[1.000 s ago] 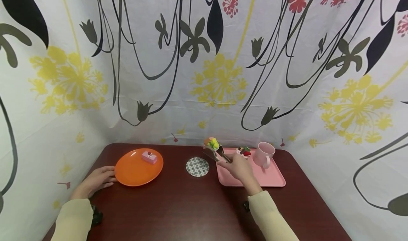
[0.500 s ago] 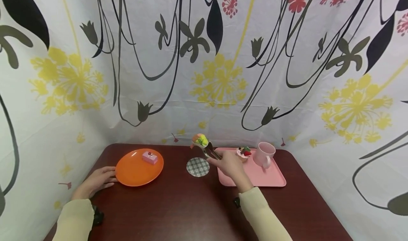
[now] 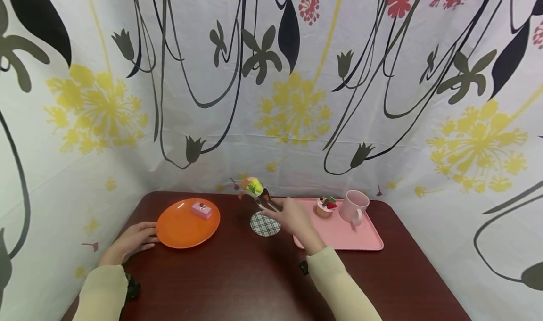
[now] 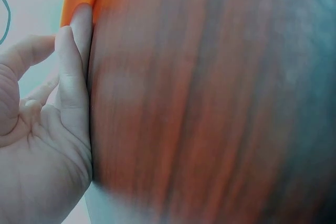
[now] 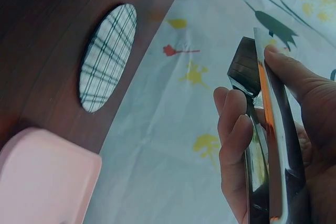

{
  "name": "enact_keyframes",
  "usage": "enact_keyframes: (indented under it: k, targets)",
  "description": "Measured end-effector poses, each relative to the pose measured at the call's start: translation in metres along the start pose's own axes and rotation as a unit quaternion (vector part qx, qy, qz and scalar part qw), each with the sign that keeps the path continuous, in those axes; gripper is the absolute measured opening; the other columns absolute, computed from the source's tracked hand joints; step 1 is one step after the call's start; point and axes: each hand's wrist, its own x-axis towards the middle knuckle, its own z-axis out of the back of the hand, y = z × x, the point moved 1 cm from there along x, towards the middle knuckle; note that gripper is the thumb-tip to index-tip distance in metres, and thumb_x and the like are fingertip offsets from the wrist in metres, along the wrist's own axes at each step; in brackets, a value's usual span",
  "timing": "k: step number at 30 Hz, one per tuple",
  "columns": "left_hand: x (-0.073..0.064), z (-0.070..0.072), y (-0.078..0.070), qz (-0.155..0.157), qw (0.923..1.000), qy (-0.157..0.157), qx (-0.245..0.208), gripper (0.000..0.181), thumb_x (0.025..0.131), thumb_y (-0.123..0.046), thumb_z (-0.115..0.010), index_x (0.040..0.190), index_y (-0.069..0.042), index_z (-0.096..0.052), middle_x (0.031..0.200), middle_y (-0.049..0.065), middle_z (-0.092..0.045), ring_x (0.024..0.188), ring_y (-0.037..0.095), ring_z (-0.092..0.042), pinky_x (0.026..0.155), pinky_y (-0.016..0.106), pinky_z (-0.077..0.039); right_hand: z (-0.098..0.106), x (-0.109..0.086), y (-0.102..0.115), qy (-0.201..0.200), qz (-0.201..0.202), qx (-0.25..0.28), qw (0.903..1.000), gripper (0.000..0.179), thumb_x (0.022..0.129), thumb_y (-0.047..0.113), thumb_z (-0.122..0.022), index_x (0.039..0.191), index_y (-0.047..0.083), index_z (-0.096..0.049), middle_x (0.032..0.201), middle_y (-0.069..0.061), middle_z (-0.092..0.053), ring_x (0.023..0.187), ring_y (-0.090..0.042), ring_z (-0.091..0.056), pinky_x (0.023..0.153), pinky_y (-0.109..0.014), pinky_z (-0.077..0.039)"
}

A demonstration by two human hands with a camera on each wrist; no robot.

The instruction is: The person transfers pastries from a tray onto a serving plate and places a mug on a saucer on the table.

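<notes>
My left hand (image 3: 135, 240) rests at the left rim of an orange plate (image 3: 180, 234), its fingers fairly straight and touching the edge. In the left wrist view those fingers (image 4: 73, 77) lie low along the dark tabletop against the plate rim. On the plate sits a small pink cake slice (image 3: 201, 210) with a red topping. My right hand (image 3: 292, 217) grips metal tongs (image 5: 281, 156) above a round checked coaster (image 3: 265, 226). At their far end the tongs carry a small orange and yellow-green food piece (image 3: 254, 186); its exact kind is unclear.
A pink tray (image 3: 343, 238) lies at the right, partly behind my right forearm. It bears a cupcake (image 3: 324, 208) with a red-and-green topping and a pink mug (image 3: 354, 205). Patterned cloth (image 3: 237, 137) hangs behind the brown table (image 3: 220, 283).
My right hand has moved left from over the tray toward the coaster, carrying the food piece in the tongs. The cupcake has come fully into sight. My left hand stays at the plate.
</notes>
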Motion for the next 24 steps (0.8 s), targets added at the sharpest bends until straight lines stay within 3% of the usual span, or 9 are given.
enact_keyframes:
  k: [6,10,24]
  targets:
    - [0.0,0.0,0.003,-0.005,1.0,0.001,0.002,0.069,0.116,-0.036,-0.05,0.161,0.013,-0.032,0.158,0.036,-0.047,0.109,0.01,-0.073,0.091,0.029,-0.065,-0.004,0.005,0.016,0.008,0.021,-0.001,0.9998,0.059,0.094,0.062,-0.077,0.138,0.024,-0.075,0.091,0.007,-0.076,0.068,-0.016,-0.058,0.059,-0.032,-0.046]
    - [0.001,0.0,0.004,-0.002,1.0,-0.001,0.001,0.071,0.115,-0.037,-0.053,0.161,0.013,-0.032,0.156,0.034,-0.051,0.106,0.008,-0.073,0.09,0.028,-0.065,-0.007,0.007,0.025,0.014,0.037,0.002,0.9992,0.056,0.093,0.064,-0.077,0.135,0.026,-0.077,0.086,0.007,-0.075,0.065,-0.015,-0.058,0.058,-0.032,-0.046]
    - [-0.001,0.001,0.002,-0.01,0.9999,0.001,0.003,0.07,0.116,-0.036,-0.05,0.162,0.013,-0.03,0.158,0.035,-0.047,0.11,0.012,-0.073,0.092,0.029,-0.065,-0.029,0.01,0.045,0.025,0.039,-0.013,0.9989,0.055,0.091,0.065,-0.079,0.135,0.031,-0.077,0.084,0.01,-0.075,0.069,-0.014,-0.064,0.059,-0.035,-0.05]
